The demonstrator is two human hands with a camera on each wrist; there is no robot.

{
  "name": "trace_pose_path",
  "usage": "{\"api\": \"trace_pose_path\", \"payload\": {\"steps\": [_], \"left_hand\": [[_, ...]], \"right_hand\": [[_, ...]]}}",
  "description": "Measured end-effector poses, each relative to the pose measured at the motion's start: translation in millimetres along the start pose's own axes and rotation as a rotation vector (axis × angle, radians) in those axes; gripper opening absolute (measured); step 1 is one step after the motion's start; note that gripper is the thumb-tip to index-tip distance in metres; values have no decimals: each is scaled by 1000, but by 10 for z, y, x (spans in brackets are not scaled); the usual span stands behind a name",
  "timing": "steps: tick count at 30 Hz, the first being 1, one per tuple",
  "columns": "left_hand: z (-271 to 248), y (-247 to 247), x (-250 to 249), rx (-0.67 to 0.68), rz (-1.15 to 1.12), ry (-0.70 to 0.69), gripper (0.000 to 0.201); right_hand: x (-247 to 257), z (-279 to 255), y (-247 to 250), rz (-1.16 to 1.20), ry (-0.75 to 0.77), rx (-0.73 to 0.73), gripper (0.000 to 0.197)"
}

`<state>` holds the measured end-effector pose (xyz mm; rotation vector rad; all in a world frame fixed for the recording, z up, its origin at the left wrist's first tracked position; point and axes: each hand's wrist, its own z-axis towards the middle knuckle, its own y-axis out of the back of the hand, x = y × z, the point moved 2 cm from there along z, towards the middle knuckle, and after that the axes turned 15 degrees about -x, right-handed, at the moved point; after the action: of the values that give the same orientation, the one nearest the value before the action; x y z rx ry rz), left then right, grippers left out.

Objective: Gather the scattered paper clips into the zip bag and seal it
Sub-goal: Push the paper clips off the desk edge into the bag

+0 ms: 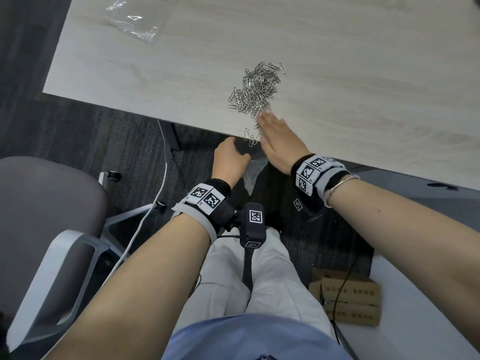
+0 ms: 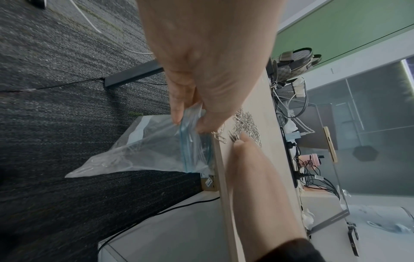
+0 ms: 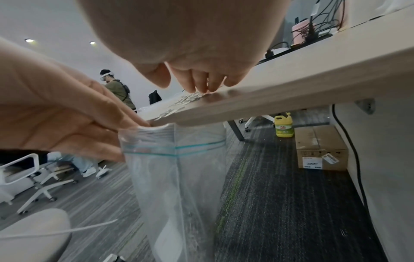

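A heap of silver paper clips lies on the pale wooden table, and a few stray clips sit right at its near edge. My left hand pinches the mouth of the clear zip bag and holds it just below that edge. The bag hangs open, and its blue zip strip shows. My right hand lies flat on the table with straight fingers. Its fingertips touch the near end of the heap.
A second crumpled clear bag lies at the table's far left. A grey chair stands at my left with a white cable beside it. Under the desk are cardboard boxes and a yellow bottle. Another person stands far off.
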<state>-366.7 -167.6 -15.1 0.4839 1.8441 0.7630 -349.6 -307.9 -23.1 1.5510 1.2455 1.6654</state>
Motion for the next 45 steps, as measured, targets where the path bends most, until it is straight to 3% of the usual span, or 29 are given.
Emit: {"api": "trace_pose_path", "payload": {"steps": [4,9,15,21,26,32,36,41,45], "left_hand": [[13,30,18,8,16,13,51],[4,48,12,3,-32,-2,19],[13,53,-7,18,-14,-16,28],[30,49,-5,30,-23,9,18],[45,34,13,33,-18,3,20],[57,9,10,25,-24,17,19],[43,6,20,29,-40,24,25],[54,0,12,42,-26,26,21],[73,6,11,46,-26,30,19]], "right_hand": [[50,-140,-71,9,105,35,53],[94,-304,-136,96,237,126,52],[31,-168,70,132,165,-14,49],[164,86,-44,13,221,102,54],[77,-102,-18,77,312,121,53],[-122,356,241,95,24,-109,49],[-275,867,354,23,-199,-67,59],[-225,1131,277,-67,-162,25,59],[-205,949,224,-83,-68,115,58]]}}
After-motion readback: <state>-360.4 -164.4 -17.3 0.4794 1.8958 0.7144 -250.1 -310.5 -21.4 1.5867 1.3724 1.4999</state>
